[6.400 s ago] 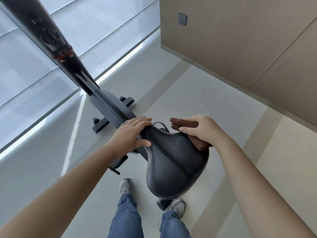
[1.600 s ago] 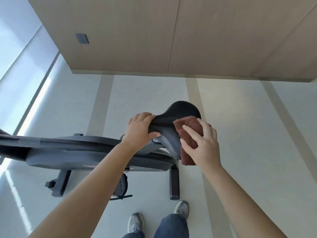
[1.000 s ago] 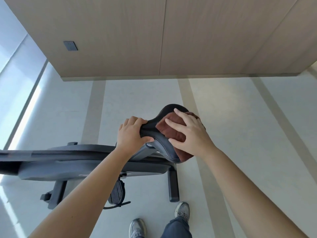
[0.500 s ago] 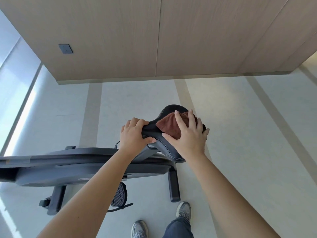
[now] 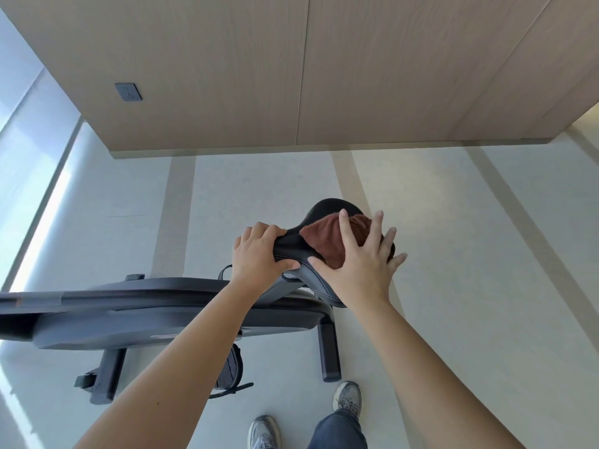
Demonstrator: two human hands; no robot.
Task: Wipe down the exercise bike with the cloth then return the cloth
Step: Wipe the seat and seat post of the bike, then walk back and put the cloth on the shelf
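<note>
At frame centre, the left hand (image 5: 259, 254) should keep gripping the saddle (image 5: 293, 246) nose while the flat, spread-fingered right hand (image 5: 359, 265) presses the cloth (image 5: 325, 239) evenly across it.

The pale floor (image 5: 486, 286) bears the exercise bike (image 5: 162, 322) and two grey shoes (image 5: 348, 395).

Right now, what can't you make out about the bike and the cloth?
Head view:
cloth: partly under the right hand.
saddle: wide end covered by cloth and hand.
pedal: partly behind the left forearm.
bike: front end cut off by the left edge.
</note>
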